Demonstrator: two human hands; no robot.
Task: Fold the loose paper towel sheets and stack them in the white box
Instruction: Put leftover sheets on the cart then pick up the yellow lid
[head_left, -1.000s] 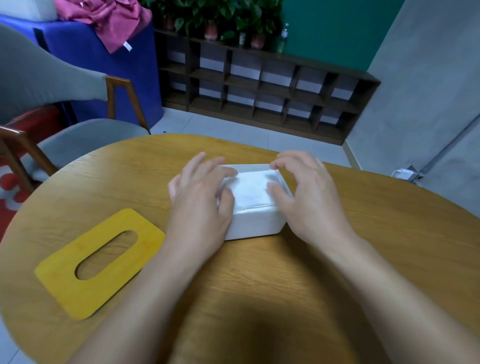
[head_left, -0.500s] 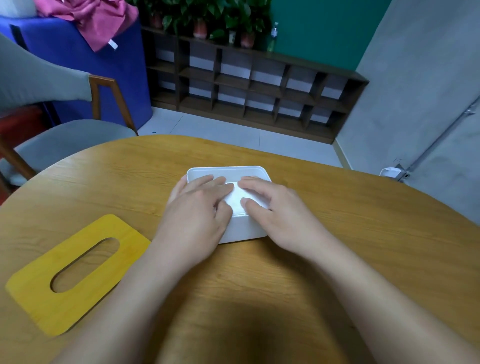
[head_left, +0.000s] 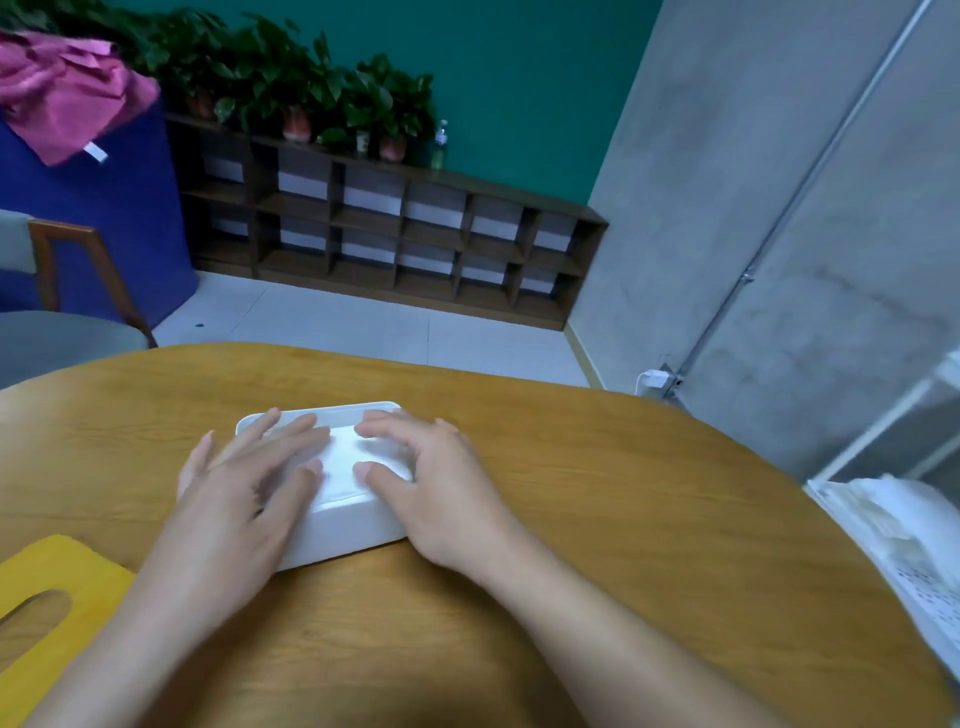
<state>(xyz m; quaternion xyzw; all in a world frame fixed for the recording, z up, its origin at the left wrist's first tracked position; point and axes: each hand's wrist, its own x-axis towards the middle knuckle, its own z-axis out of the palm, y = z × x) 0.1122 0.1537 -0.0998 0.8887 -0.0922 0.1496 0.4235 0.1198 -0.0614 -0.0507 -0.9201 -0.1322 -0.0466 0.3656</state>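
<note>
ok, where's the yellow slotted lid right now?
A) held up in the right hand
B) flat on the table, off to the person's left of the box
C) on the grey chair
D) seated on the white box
B: the yellow lid lies flat on the wooden table at the lower left, apart from the white box, whose top is open with both hands over the paper towels inside.
</note>
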